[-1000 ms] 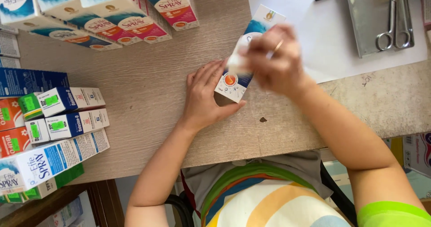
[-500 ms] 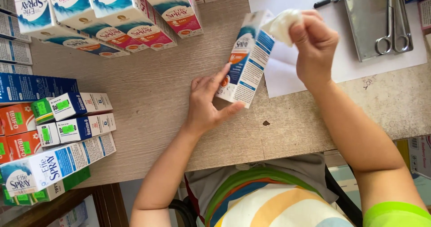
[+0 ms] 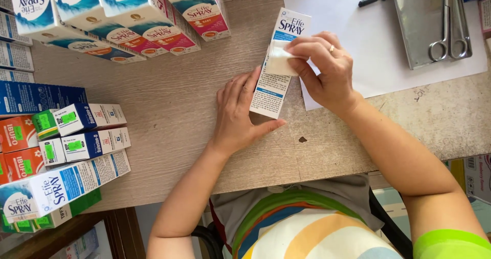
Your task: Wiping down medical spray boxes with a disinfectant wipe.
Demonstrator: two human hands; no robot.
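- Our left hand steadies the white and blue carton flat on the wooden desk, fingers open along its edge
- Our right hand pinches a white cloth onto the carton's face

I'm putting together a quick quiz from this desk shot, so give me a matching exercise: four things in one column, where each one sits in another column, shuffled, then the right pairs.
Things:
1. white cloth
2. scissors
3. white and blue box
4. sheet of white paper

Places:
A. in the metal tray at top right
B. pressed on the box under the right hand
C. flat on the wooden table, under the tray
D. lying on the table, steadied by the left hand

Pairs: 1-B, 2-A, 3-D, 4-C
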